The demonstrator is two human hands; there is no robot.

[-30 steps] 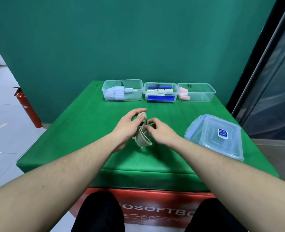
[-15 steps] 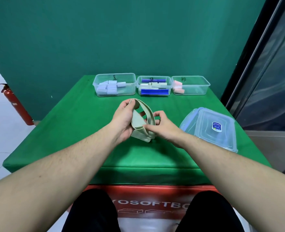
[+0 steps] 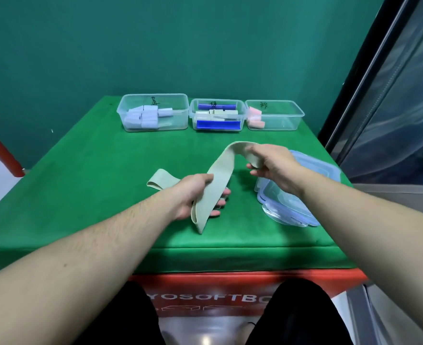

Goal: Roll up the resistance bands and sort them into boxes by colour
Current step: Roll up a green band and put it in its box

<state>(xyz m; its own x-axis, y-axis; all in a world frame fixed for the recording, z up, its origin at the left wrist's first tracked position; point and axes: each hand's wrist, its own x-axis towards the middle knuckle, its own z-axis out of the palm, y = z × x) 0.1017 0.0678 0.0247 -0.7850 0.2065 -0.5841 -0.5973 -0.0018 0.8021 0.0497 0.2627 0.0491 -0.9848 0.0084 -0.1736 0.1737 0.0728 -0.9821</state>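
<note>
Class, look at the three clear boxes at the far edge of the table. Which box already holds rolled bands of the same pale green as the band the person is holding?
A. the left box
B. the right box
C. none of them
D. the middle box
D: the middle box holds pale green rolls between blue ones, matching the pale green band held by the left hand and right hand.

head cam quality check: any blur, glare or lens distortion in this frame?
Head view: wide-angle bending bows the table edge and stretches both forearms; the right hand is slightly motion-softened; the pale green band and three boxes stay legible; a bright floor reflection sits at bottom centre; the lighting is even, with soft shadows.
</note>
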